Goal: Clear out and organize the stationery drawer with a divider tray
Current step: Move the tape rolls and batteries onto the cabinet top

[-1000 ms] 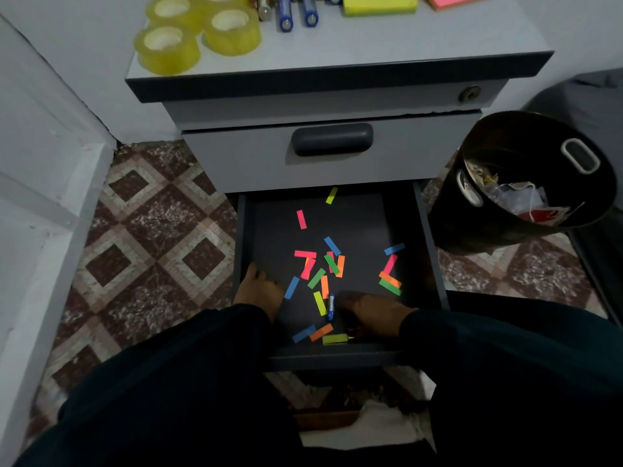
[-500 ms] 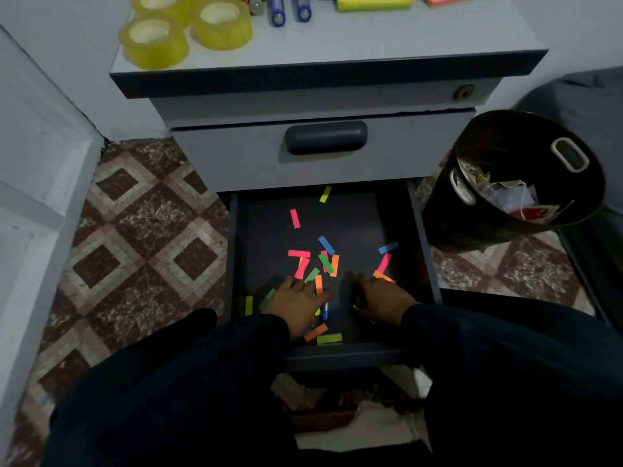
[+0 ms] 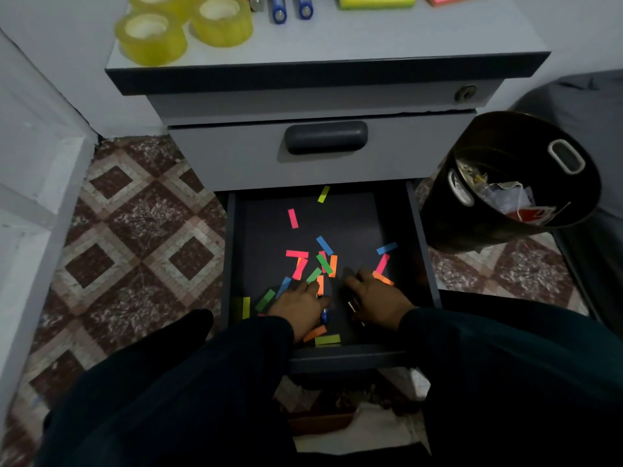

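Note:
The bottom drawer [image 3: 421, 264] of the grey cabinet is pulled open. Several coloured paper strips [image 3: 325, 262] lie scattered on its dark floor. My left hand [image 3: 300, 306] rests flat on the strips near the drawer's front, fingers pointing right. A small blue-tipped object [image 3: 324, 315] lies just right of it. My right hand [image 3: 374, 298] lies palm down beside it, fingers reaching toward the strips in the middle. A small metal piece [image 3: 352, 306] shows at its thumb side. An orange strip [image 3: 382, 278] sits partly under that hand. No divider tray is in view.
A black waste bin [image 3: 526, 136] with crumpled rubbish stands right of the drawer. On the cabinet top [image 3: 371, 32] are yellow tape rolls [image 3: 151, 37], blue pens [image 3: 278, 10] and sticky note pads [image 3: 376, 1]. A closed drawer [image 3: 325, 138] sits above. Patterned floor tiles lie at the left.
My left hand slid from the drawer's left front corner toward the middle, onto the strips. My right hand moved slightly further in. Strips at the left front came into view.

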